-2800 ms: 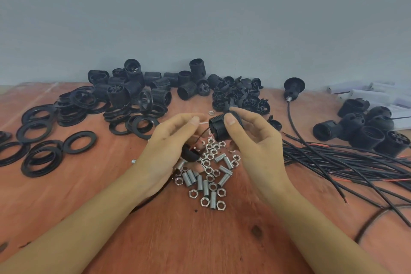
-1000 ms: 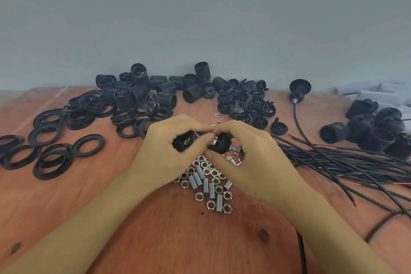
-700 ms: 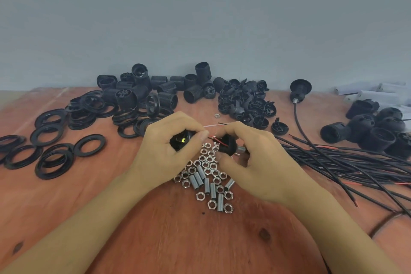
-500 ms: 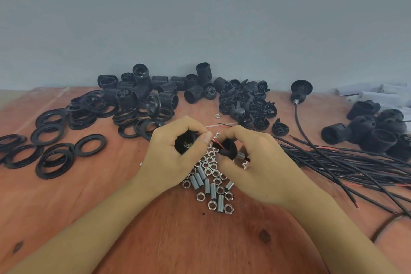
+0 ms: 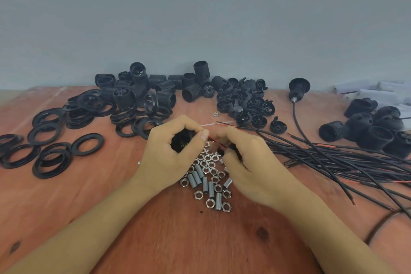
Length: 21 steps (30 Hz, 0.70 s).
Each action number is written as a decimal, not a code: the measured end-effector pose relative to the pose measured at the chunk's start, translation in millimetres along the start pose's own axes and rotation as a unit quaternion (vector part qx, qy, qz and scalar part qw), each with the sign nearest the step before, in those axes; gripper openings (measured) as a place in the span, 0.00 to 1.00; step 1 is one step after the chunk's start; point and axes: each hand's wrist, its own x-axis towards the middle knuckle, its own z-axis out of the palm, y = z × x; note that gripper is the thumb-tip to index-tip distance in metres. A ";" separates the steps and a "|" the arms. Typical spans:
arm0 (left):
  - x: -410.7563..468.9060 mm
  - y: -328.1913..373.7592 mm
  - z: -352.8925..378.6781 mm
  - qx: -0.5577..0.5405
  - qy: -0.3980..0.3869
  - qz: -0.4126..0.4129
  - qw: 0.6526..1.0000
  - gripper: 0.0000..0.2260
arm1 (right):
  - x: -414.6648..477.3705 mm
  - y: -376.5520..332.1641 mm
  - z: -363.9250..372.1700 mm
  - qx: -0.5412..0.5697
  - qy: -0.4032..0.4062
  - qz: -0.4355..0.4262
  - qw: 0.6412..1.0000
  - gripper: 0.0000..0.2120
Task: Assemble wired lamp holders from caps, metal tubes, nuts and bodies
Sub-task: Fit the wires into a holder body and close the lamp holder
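**Head view: both hands on lamp holder parts**

The left hand (image 5: 173, 158) curls its fingers round a black plastic lamp holder body (image 5: 181, 143), open end facing the camera. The right hand (image 5: 251, 162) grasps a small black plastic cap (image 5: 233, 148), mostly hidden. A thin red wire (image 5: 219, 143) spans the two parts. Both sit over the pile of silver hex nuts and threaded metal tubes (image 5: 209, 180) on the reddish wooden table (image 5: 155, 240).

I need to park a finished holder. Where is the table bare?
Bare wood lies between the forearms, nearer than the nuts and tubes, and near-left, this side of the rings. Crowded: wires on the right, bodies along the back.
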 end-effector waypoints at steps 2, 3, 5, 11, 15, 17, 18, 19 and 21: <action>0.4 -0.5 0.2 -0.002 0.007 -0.024 1.000 0.04 | -0.6 -0.4 6.6 0.032 0.018 0.015 0.999 0.18; 0.7 -0.9 0.5 -0.004 0.010 -0.039 0.999 0.04 | -0.7 0.8 9.4 0.044 0.032 0.024 0.998 0.15; 1.4 -0.7 0.7 -0.020 0.005 -0.074 0.997 0.05 | -0.9 2.6 12.8 0.052 0.062 0.028 0.996 0.08; 4.2 9.6 3.4 -0.259 -0.030 -0.335 0.906 0.16 | 2.8 1.8 13.0 0.110 0.117 0.058 0.985 0.05; 10.0 10.2 -1.2 -0.506 0.009 -0.427 0.749 0.18 | 3.6 -1.2 9.4 0.179 0.138 0.089 0.970 0.06; 11.2 7.2 -4.1 -0.551 -0.008 -0.403 0.730 0.16 | 3.2 -4.7 6.6 0.221 0.148 0.081 0.961 0.06; 11.4 5.7 -3.7 -0.554 -0.028 -0.393 0.733 0.14 | 3.0 -6.2 5.3 0.238 0.151 0.075 0.957 0.06; 11.5 3.5 -2.6 -0.545 -0.044 -0.388 0.742 0.15 | 2.8 -7.4 4.1 0.248 0.154 0.069 0.954 0.05; 12.4 -1.0 0.7 -0.524 -0.051 -0.392 0.755 0.18 | 3.0 -9.1 3.0 0.256 0.153 0.061 0.953 0.05</action>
